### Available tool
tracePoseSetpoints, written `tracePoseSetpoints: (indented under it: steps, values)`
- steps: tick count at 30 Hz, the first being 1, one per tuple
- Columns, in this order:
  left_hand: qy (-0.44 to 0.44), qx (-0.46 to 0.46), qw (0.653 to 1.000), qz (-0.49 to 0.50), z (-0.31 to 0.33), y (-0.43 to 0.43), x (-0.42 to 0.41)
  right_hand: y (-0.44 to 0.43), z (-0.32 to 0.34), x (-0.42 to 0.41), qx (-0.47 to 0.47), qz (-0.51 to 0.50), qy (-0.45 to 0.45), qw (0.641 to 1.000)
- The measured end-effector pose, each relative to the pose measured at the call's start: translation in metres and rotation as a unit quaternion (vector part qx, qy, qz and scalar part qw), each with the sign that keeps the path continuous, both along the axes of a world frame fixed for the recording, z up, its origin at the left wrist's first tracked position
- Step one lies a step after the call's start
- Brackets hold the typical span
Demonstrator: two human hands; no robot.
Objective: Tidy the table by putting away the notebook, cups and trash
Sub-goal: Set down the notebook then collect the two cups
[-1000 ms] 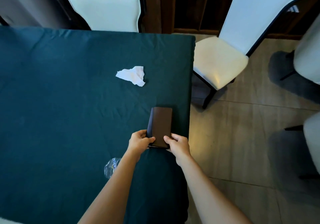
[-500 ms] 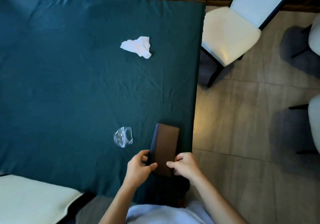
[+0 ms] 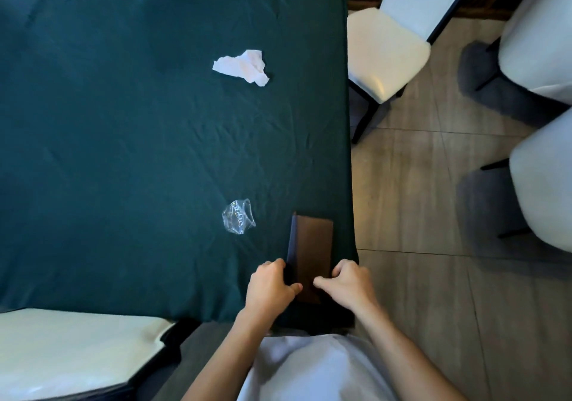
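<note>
Left hand (image 3: 272, 286) and right hand (image 3: 346, 283), each closed on the near end of the slim brown leather-covered notebook (image 3: 312, 246), thumbs pressed on its cover. Over the last second the notebook has been drawn toward the person along the right edge of the worktop (image 3: 123, 153), which is draped in dark green cloth; its near end now lies at the worktop's front edge and its left side is tipped up, apparently about to be lifted clear. Just left of the notebook, a crumpled clear plastic cup (image 3: 238, 216) lies on its side, untouched. Farther back, a crumpled white paper scrap (image 3: 241, 66), likewise untouched. Judgement: notebook removal under way; cup and trash remain. White-cushioned chairs (image 3: 387, 54) surround the worktop.
</note>
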State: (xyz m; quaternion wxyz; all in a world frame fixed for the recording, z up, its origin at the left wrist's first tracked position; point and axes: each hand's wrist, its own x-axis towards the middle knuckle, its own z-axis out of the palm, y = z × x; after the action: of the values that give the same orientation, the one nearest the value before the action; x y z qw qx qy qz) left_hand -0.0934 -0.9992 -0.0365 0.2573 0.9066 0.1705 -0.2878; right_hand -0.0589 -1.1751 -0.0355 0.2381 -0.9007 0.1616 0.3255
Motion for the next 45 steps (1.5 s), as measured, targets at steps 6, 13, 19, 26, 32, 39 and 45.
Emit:
tracePoseSetpoints:
  steps: [6, 13, 19, 26, 32, 39, 45]
  values:
    - [-0.034, -0.002, 0.997, 0.073, 0.008, 0.015, 0.009, 0.018, 0.014, 0.004, -0.005, 0.038, -0.073, 0.997]
    - [-0.125, -0.061, 0.958, 0.251, 0.03, 0.042, 0.038, 0.074, 0.028, 0.058, 0.101, 0.085, -0.218, 0.967]
    - [-0.158, -0.069, 0.948, 0.266, 0.066, 0.074, 0.049, 0.142, 0.049, 0.083, 0.137, 0.18, -0.23, 0.947]
    - [-0.282, 0.021, 0.918, 0.279, 0.151, 0.169, 0.025, 0.259, 0.11, 0.076, 0.188, 0.237, -0.291, 0.907]
    - [-0.308, 0.162, 0.895, 0.279, 0.202, 0.305, -0.064, 0.382, 0.152, 0.032, 0.223, 0.325, -0.349, 0.85]
    - [-0.268, 0.248, 0.868, 0.336, 0.22, 0.42, -0.171, 0.497, 0.178, -0.034, 0.283, 0.395, -0.352, 0.8]
    - [-0.266, 0.229, 0.856, 0.38, 0.212, 0.499, -0.212, 0.572, 0.18, -0.069, 0.312, 0.421, -0.341, 0.78]
